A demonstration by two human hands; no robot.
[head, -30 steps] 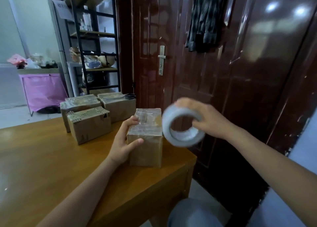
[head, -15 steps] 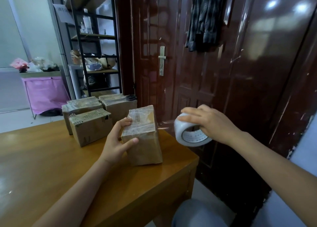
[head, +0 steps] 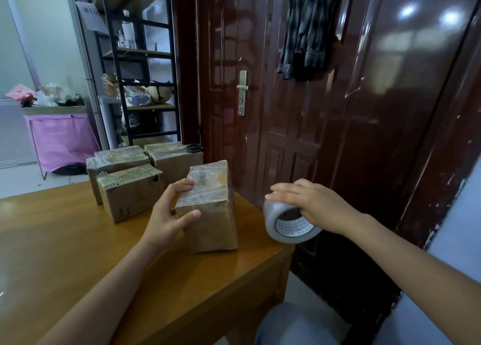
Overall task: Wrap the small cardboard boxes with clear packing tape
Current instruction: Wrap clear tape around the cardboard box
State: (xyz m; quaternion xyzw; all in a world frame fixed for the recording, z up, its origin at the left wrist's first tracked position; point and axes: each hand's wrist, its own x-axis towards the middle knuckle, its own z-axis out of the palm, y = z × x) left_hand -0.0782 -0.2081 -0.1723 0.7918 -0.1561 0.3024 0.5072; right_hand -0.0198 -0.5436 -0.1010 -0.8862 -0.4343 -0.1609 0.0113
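Note:
A small cardboard box (head: 212, 222), its top shiny with clear tape, stands near the right corner of the wooden table (head: 65, 253). My left hand (head: 169, 212) grips its left top edge, thumb on the near face and fingers on the top. My right hand (head: 312, 204) holds a roll of clear packing tape (head: 286, 225) just right of the box, past the table's edge, fingers draped over the roll. I cannot make out a tape strand between roll and box.
Three more taped boxes (head: 130, 191) are grouped at the table's back, with black scissors (head: 191, 148) lying on the rear right one. A dark red door (head: 273, 97) stands close behind the table. A black shelf rack (head: 140, 58) and a pink bin (head: 59, 139) lie beyond.
My right hand dropped the tape roll from above table height to beside the box's right side. My left hand turned the box slightly and kept its grip.

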